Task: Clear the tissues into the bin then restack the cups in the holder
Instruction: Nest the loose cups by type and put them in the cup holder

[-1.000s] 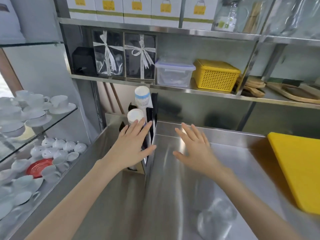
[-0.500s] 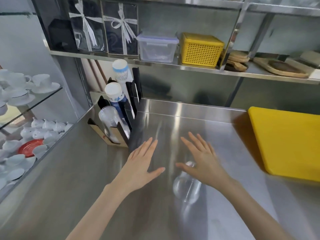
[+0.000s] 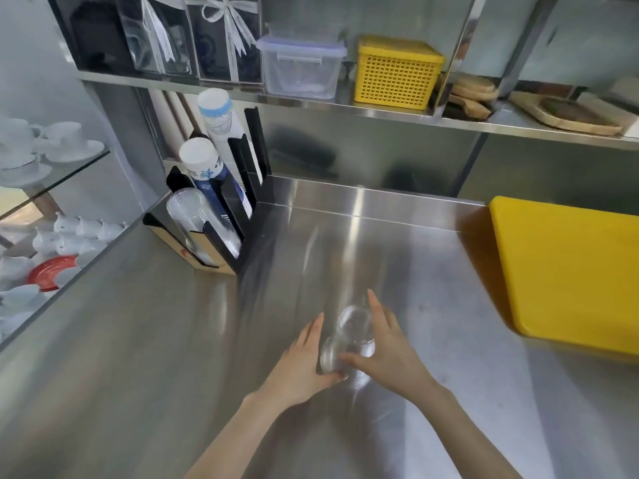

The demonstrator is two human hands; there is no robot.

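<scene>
Clear plastic cups (image 3: 352,337) lay on the steel counter (image 3: 145,340) between our hands: left hand (image 3: 300,365) and right hand (image 3: 387,350) seemingly touched them, fingers loosely spread.

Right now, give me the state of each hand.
Left hand: fingers curled on the clear cups, gripping their near end.
Right hand: open, cupped against the cups' other side, thumb on them.

Both hands, left hand (image 3: 300,366) and right hand (image 3: 389,354), cup clear plastic cups (image 3: 352,335) lying on the steel counter (image 3: 138,340).
</scene>
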